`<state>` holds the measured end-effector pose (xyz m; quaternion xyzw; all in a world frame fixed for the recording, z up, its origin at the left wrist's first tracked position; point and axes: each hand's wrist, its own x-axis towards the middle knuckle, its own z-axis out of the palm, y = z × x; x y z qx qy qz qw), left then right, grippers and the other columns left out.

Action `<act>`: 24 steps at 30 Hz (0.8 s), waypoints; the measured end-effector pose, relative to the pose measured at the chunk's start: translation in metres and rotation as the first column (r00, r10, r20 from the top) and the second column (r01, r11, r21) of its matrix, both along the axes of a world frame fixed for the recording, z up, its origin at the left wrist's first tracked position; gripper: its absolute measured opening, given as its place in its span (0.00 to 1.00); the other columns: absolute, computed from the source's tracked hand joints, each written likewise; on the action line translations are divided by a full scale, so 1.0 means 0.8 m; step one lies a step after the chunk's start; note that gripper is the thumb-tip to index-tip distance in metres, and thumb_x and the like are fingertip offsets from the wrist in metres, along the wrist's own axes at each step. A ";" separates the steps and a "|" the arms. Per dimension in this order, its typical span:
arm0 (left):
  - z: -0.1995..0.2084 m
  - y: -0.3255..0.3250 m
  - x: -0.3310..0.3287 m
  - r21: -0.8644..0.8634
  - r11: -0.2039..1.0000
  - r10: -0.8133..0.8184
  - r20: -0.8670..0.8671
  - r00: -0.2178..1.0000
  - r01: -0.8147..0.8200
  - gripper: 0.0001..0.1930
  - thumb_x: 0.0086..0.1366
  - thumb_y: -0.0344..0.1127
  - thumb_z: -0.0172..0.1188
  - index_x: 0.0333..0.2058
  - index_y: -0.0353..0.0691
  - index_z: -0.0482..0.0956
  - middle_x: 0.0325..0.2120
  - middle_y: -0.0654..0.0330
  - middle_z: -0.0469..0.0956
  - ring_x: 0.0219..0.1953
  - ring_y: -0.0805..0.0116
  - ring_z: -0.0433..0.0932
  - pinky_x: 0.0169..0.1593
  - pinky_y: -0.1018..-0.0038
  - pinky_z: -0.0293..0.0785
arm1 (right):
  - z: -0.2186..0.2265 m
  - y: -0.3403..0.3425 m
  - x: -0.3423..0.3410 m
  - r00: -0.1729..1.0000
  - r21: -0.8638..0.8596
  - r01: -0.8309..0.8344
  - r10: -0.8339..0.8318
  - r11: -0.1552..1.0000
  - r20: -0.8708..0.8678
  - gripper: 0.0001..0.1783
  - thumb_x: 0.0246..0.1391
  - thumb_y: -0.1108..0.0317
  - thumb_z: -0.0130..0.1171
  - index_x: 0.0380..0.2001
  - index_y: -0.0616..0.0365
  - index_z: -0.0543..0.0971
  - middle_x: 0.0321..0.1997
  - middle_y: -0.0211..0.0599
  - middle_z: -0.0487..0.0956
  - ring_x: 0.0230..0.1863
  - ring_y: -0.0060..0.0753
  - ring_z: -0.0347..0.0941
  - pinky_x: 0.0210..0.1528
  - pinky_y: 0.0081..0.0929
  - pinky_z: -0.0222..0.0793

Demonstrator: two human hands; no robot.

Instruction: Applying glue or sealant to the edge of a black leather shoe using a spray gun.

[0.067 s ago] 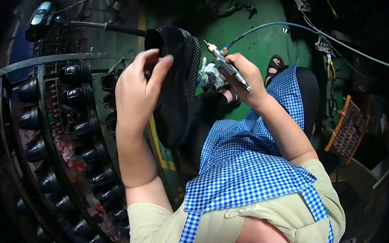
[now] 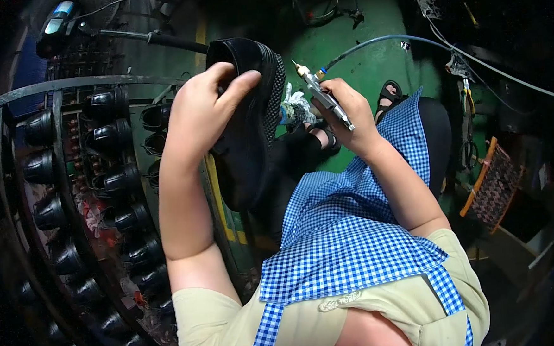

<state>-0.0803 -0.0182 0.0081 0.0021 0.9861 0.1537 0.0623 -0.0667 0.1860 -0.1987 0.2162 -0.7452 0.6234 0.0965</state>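
A dark shoe (image 2: pixel 248 57) with a textured sole edge stands upright in front of me, left of centre; what bears it from below is lost in shadow. At its opening is my left hand (image 2: pixel 200 111), fingers curled and a gap left between them and the thumb. The thumb lies across the shoe's upper; whether the fingertips press on it is hard to tell. Right of the shoe, my right hand (image 2: pixel 356 111) is wrapped round a metal spray gun (image 2: pixel 327 97). Its thin nozzle points up and away from me, apart from the shoe.
Rows of black shoes (image 2: pixel 110 137) fill a metal rack (image 2: pixel 62 132) on the left. A blue air hose (image 2: pixel 395 37) runs from the gun to the right. Behind the gun sits a whitish wrapped object (image 2: pixel 296 102). A woven-seat chair (image 2: pixel 495 188) stands at the right.
My left hand has shifted right across the shoe's opening, its thumb now further over the upper. The shoe stays in place; my right hand and the spray gun have barely moved.
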 end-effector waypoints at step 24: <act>-0.033 -0.007 0.196 0.223 0.965 -0.149 0.013 0.989 0.142 0.13 0.61 0.30 0.69 0.31 0.28 0.74 0.30 0.46 0.72 0.33 0.46 0.75 0.36 0.60 0.73 | -0.058 0.001 0.045 0.966 0.157 -0.177 0.140 0.972 0.219 0.20 0.51 0.73 0.67 0.50 0.57 0.78 0.48 0.49 0.82 0.49 0.58 0.80 0.49 0.45 0.77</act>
